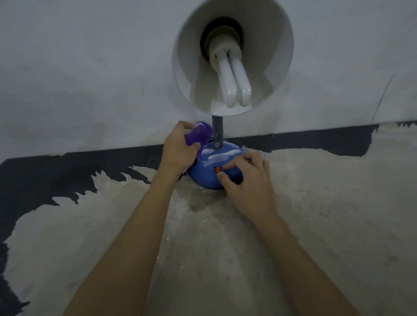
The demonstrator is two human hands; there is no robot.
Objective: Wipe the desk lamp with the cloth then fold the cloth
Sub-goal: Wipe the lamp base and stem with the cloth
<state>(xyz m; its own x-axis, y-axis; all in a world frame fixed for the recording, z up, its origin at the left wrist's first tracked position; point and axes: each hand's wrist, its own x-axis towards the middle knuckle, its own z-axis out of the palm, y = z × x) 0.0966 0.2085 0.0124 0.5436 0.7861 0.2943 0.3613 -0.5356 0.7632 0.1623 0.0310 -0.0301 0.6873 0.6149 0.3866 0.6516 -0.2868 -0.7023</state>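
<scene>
1. While my left hand [177, 151] curls round the bunched purple cloth [199, 136], I hold that cloth against the upper left side of the lamp base [214, 163], just beside the foot of the dark neck [218, 132].
2. My left fingers are wrapped over the top of the cloth and my thumb lies under it, so the cloth is gripped, with a purple lobe sticking out above my knuckles toward the neck.
3. My right hand [246, 179] rests on the front right of the blue base; the fingers are bent over its dome and the thumb presses its lower edge, so the hand grips the base.
4. My right fingertips lie just beside the small orange switch [217, 169] on the base, which shows uncovered to their left.
5. The desk lamp stands upright at the back of the desk [331, 210], close to the grey wall [70, 69].
6. Its white shade [276, 52] tilts toward me, so I look into it and see the white folded-tube bulb [234, 81] hanging inside.
7. The desk is worn: pale bare patches spread over the middle, and black coating remains along the back edge and the left side.
8. Both my forearms reach in from the bottom, bare to the lower edge of the view.
</scene>
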